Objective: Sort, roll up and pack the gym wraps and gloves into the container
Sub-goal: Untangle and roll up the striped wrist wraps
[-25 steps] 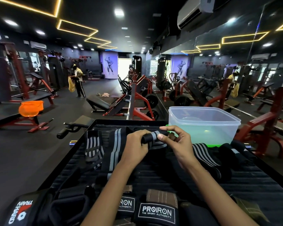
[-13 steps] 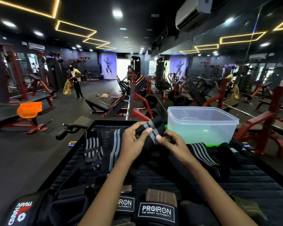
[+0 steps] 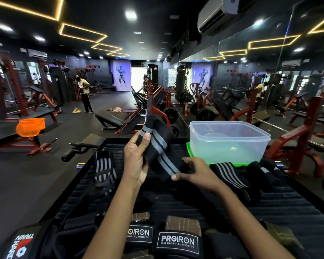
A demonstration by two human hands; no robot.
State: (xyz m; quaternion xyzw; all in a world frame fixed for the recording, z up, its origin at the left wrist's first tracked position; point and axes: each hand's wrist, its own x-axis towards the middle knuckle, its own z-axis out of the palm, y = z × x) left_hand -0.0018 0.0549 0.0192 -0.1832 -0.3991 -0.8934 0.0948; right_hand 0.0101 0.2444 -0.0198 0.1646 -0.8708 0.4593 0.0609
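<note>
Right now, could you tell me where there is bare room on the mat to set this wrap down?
Bare mat shows between the forearms, bordered by the PROIRON gloves in front. The clear container is empty. The right side is crowded with rolled wraps; the striped wrap occupies the left.

One clear container [image 3: 228, 141] stands on one green lid [image 3: 190, 152]. Striped wraps number four, as far as the dark pile shows: one lifted [image 3: 157, 148], one left [image 3: 104, 165], two right [image 3: 230, 176]. Two PROIRON gloves [image 3: 178, 240] lie nearest.
</note>
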